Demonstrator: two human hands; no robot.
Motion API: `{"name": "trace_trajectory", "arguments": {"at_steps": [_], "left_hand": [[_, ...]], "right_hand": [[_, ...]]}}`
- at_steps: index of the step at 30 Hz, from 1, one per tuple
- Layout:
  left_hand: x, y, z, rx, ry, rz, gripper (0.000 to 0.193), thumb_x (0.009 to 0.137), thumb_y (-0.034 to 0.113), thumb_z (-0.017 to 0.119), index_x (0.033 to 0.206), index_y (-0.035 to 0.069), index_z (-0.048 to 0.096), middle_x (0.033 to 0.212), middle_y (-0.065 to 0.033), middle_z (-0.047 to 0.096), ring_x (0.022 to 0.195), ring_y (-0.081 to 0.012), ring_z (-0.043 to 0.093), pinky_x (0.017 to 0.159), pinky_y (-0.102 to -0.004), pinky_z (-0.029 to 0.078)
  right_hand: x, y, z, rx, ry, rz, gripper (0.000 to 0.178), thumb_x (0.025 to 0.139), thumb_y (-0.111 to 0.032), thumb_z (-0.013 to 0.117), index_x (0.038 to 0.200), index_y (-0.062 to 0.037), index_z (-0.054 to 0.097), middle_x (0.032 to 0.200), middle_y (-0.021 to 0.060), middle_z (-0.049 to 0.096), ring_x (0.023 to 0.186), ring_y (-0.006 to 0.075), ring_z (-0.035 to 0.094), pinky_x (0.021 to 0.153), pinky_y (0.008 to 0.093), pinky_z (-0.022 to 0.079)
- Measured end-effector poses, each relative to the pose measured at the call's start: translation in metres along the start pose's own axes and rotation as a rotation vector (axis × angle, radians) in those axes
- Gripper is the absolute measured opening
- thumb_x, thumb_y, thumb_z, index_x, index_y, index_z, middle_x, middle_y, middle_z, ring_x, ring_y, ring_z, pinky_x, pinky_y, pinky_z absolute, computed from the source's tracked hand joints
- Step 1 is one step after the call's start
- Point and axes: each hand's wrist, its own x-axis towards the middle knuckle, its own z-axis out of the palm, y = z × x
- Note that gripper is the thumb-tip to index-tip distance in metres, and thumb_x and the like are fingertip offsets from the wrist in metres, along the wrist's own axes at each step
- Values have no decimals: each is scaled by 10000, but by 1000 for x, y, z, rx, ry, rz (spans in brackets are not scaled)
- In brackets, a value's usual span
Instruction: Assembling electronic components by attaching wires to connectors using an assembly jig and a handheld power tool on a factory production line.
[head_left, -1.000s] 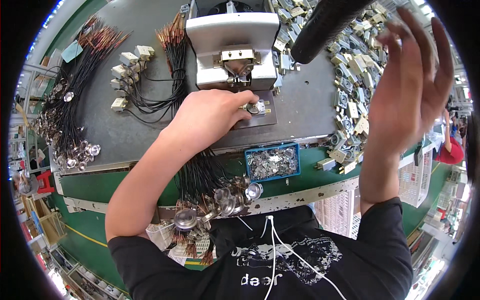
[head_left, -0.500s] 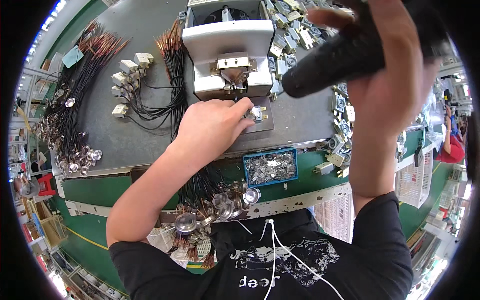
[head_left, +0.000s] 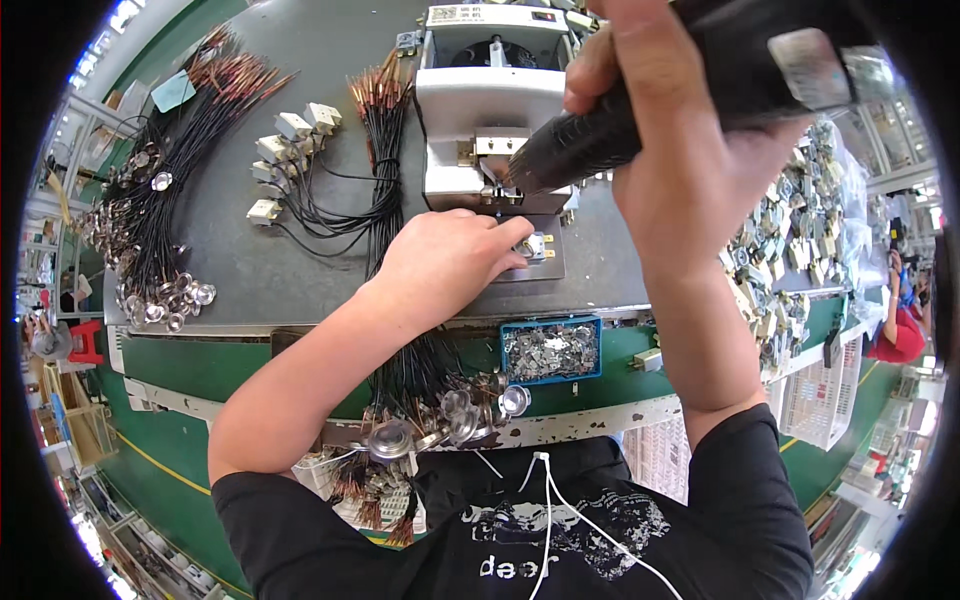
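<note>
My right hand point(head_left: 690, 170) is wrapped round a thick black power screwdriver point(head_left: 590, 140), slanting down to the left. Its nose is at the front of a white-and-grey screw feeder point(head_left: 495, 95), by the metal outlet; the tip itself cannot be made out. Below the feeder, my left hand point(head_left: 450, 262) pinches a small thermostat-like part point(head_left: 540, 247) with brass tabs against a flat metal plate point(head_left: 545, 271). My fingers cover much of that part.
Left of the feeder lie black wire bundles point(head_left: 385, 190) and white connector blocks point(head_left: 265, 211). A blue tray point(head_left: 553, 380) of small metal pieces sits at the near edge. Many switch-like parts point(head_left: 785, 225) heap at the right. Metal cups on wires point(head_left: 388, 440) hang near my lap.
My right hand has brought the screwdriver leftward, so its nose now reaches the feeder's front. The left hand keeps its pinch on the part. The whole view has shifted slightly.
</note>
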Motion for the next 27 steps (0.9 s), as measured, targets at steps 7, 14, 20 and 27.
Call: {"name": "trace_trajectory", "arguments": {"at_steps": [7, 14, 20, 27], "left_hand": [[0, 0, -3, -43, -56, -40, 325, 955, 374, 659, 1223, 194, 621, 848, -89, 713, 862, -297, 711, 706, -440, 562], [-1, 2, -6, -33, -70, -33, 260, 961, 359, 648, 1063, 128, 587, 824, -61, 698, 886, -292, 714, 718, -446, 576], [-1, 4, -7, -9, -62, -29, 265, 955, 352, 658, 1055, 116, 592, 807, -66, 697, 869, -288, 718, 717, -436, 581], [2, 2, -3, 6, -44, 7, 270, 954, 359, 658, 1055, 116, 601, 835, -70, 706, 881, -286, 717, 721, -437, 583]], "right_hand": [[1, 19, 11, 93, 62, -66, 124, 885, 10, 752, 961, -5, 655, 728, 47, 675, 583, 122, 652, 524, 249, 512], [1, 36, 22, 151, 67, -126, 395, 849, 76, 757, 1167, 0, 535, 831, 67, 692, 647, 137, 677, 580, 265, 546], [2, 35, 27, 88, 34, -176, 536, 840, 90, 768, 1258, -2, 444, 888, 72, 693, 720, 128, 683, 624, 256, 553], [6, 55, 16, 95, 3, -311, 561, 846, 76, 774, 1278, -7, 426, 886, 69, 693, 734, 124, 686, 638, 251, 556]]}}
